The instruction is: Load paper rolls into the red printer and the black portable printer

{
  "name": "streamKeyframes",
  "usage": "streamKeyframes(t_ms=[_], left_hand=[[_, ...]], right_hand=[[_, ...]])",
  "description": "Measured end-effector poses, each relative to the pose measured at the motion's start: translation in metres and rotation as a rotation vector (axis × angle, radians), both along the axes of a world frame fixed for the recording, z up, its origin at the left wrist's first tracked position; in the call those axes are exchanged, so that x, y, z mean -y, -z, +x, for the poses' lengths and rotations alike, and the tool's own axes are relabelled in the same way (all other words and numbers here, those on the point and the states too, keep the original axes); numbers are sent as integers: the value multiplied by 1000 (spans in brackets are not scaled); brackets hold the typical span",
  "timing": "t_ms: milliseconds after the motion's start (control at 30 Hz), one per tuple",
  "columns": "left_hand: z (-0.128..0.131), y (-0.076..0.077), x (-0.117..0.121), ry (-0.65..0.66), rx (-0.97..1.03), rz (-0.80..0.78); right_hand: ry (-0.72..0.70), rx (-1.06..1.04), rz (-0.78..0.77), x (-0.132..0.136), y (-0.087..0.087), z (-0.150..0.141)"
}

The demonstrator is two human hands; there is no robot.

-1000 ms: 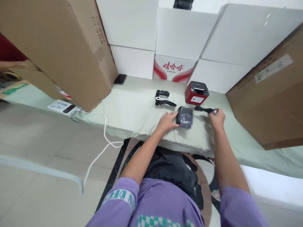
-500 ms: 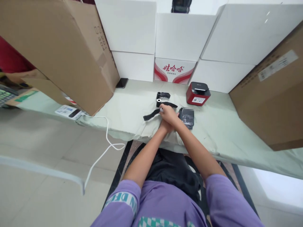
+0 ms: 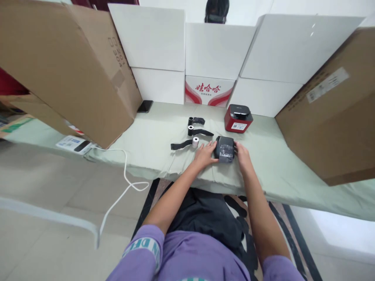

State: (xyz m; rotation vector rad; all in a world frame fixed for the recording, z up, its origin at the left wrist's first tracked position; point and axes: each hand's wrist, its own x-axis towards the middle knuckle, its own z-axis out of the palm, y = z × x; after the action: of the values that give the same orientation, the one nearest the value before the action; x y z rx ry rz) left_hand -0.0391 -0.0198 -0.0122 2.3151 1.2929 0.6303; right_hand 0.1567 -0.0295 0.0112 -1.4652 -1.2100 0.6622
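A small black box-shaped device (image 3: 226,150), its front wrapped in shiny clear film or tape, sits on the cloth-covered table between my two hands. My left hand (image 3: 206,155) grips its left side, fingers along the upper edge and thumb near the lower corner. Against its right side rests my right hand (image 3: 243,156), with the fingers curled onto it and partly hidden. Left of the device stand three small rolls. The nearest is a white roll (image 3: 195,143) with a black strip stretching left. Behind it are a black roll (image 3: 190,130) and a smaller black roll (image 3: 191,121), each with a strip to the right.
A red and black boxy device (image 3: 238,119) stands behind my right hand. White cartons (image 3: 158,84) wall off the back, and a person's head (image 3: 216,11) shows above them. Brown cardboard boxes (image 3: 102,78) flank the table. A phone (image 3: 145,106) and a white cable (image 3: 125,156) lie left.
My hands have parted from their crossed position at the rolls and moved to the black device's two sides. The white roll now stands free on the cloth. The camera view has shifted slightly.
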Motion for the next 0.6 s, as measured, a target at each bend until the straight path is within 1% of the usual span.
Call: streamKeyframes(t_ms=[67, 133, 233, 333, 400, 467, 533, 600], left_hand=[[7, -3, 0, -4, -14, -1], [19, -8, -4, -6, -19, 14], [47, -21, -15, -7, -15, 44], [84, -29, -32, 6, 1, 54], [107, -27, -41, 15, 8, 42], [122, -22, -46, 9, 11, 13], [126, -17, -50, 34, 23, -32], [122, -18, -57, 71, 94, -94]], right_hand=[[-41, -124, -27, -1, 12, 7], [-25, -172, 2, -4, 14, 11], [22, -192, 47, -12, 5, 26], [98, -203, 48, -27, -5, 54], [139, -184, 18, -37, -6, 74], [152, -160, -30, -45, -3, 91], [151, -169, -77, -51, 1, 105], [151, -206, -96, -60, 0, 118]])
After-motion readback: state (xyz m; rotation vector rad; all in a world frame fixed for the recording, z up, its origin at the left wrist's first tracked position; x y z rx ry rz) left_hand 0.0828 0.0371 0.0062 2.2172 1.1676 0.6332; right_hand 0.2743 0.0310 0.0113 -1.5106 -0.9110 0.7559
